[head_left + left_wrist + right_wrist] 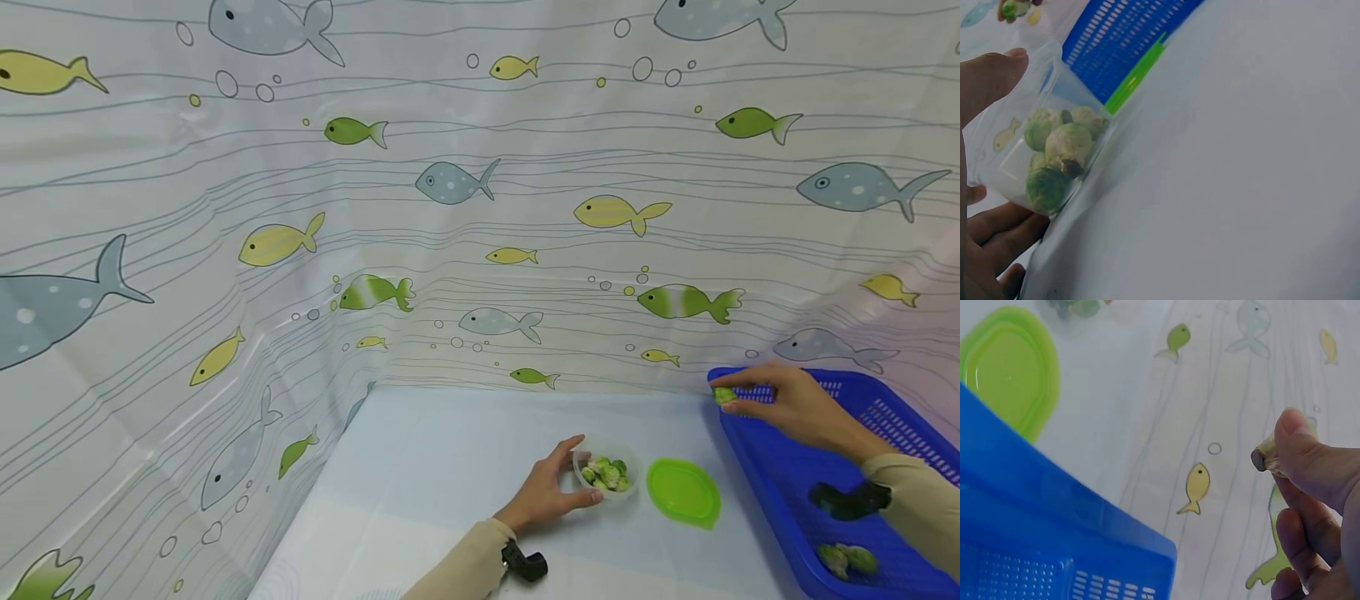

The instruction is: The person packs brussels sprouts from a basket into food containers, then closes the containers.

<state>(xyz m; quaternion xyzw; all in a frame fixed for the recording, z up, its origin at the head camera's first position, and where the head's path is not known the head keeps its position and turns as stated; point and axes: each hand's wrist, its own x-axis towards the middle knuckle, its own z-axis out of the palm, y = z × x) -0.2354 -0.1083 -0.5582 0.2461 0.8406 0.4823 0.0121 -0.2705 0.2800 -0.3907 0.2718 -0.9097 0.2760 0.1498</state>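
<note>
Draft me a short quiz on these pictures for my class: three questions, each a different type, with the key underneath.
1. True or false: the green lid is fitted on the clear container.

2. Multiple choice: what does the right hand pinch?
A) the container's rim
B) the lid
C) a Brussels sprout

3. Short answer: other sprouts lie in two places. Name both.

Key:
1. False; the lid lies beside the container, between it and the blue basket.
2. C; thumb and fingers hold it up near the basket's far end.
3. In the clear container and in the blue basket.
</note>
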